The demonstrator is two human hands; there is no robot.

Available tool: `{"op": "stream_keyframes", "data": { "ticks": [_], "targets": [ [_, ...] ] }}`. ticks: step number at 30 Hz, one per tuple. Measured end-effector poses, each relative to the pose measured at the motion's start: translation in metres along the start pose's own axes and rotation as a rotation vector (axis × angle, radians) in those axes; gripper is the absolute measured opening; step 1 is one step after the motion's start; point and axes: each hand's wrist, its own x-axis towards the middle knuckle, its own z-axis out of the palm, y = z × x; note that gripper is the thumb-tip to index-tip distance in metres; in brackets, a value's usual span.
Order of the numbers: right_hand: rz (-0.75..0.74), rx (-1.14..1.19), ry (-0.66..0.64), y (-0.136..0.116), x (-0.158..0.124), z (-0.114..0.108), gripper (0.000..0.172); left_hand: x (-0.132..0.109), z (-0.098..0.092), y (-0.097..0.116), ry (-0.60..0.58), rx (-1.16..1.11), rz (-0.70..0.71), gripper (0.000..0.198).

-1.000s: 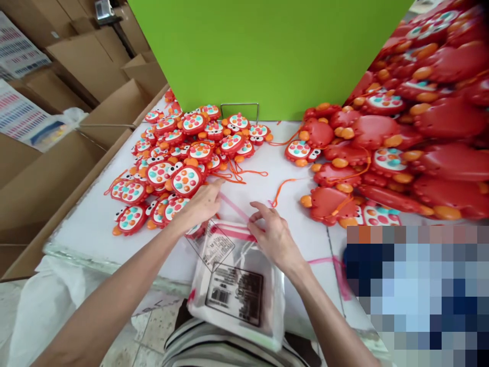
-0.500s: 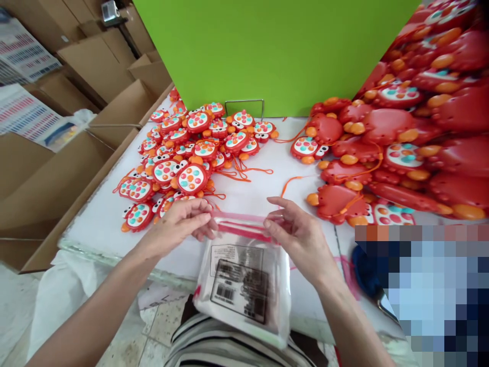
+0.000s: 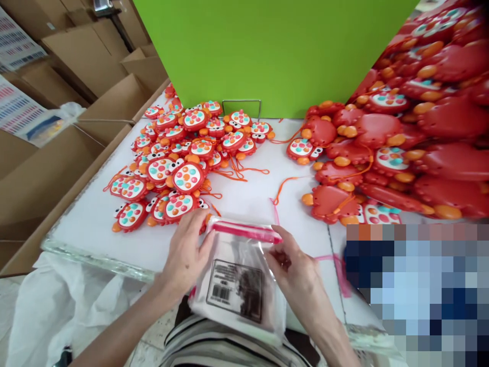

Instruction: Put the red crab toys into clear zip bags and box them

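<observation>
A clear plastic zip bag (image 3: pixel 237 285) with a pink closing strip and a black printed label with a barcode lies at the table's front edge, its lower end over my lap. My left hand (image 3: pixel 185 255) grips the bag's upper left edge, thumb on the near side. At the upper right edge, my right hand (image 3: pixel 294 267) holds the bag with bent fingers; some fingertips are hidden. Just beyond my left hand lies a heap of red crab-like toys (image 3: pixel 187 176) with coloured bubbles on white faces and orange cords.
A green panel (image 3: pixel 282 56) stands at the back of the white table (image 3: pixel 244 193). More red toys (image 3: pixel 378 127) are piled high on the right. Open cardboard boxes (image 3: pixel 87 163) stand along the left. White sheeting (image 3: pixel 72 300) hangs at the front left. A pixelated area covers the lower right.
My left hand has slid from the bag's top edge down its left side. The right hand has moved slightly lower along the right edge. The bag's opening strips now lie closer together.
</observation>
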Motion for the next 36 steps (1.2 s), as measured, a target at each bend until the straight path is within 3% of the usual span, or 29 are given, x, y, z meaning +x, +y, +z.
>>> {"op": "stream_keyframes", "data": {
  "ticks": [2, 4, 10, 19, 23, 30, 36],
  "targets": [
    [-0.027, -0.041, 0.033, 0.000, 0.000, 0.003, 0.044, -0.011, 0.012, 0.011, -0.004, 0.039, 0.137, 0.024],
    [-0.058, -0.076, 0.064, 0.000, -0.001, 0.006, 0.043, -0.021, 0.026, 0.020, -0.088, 0.022, 0.226, 0.026],
    [-0.080, -0.113, 0.061, 0.001, -0.005, 0.009, 0.044, -0.031, 0.052, 0.020, -0.173, 0.028, 0.313, 0.033],
    [-0.049, -0.068, 0.037, 0.000, -0.008, 0.009, 0.045, -0.028, 0.052, 0.015, -0.192, 0.037, 0.351, 0.025],
    [-0.032, 0.003, 0.059, 0.004, -0.011, 0.012, 0.049, -0.027, 0.053, 0.014, -0.141, 0.044, 0.381, 0.021],
    [-0.059, 0.176, 0.120, 0.011, -0.012, 0.014, 0.041, -0.021, 0.055, 0.013, -0.098, 0.111, 0.443, 0.027],
    [-0.053, 0.307, 0.163, 0.016, -0.008, 0.015, 0.037, -0.017, 0.057, 0.010, -0.118, 0.099, 0.462, 0.017]
  ]
}}
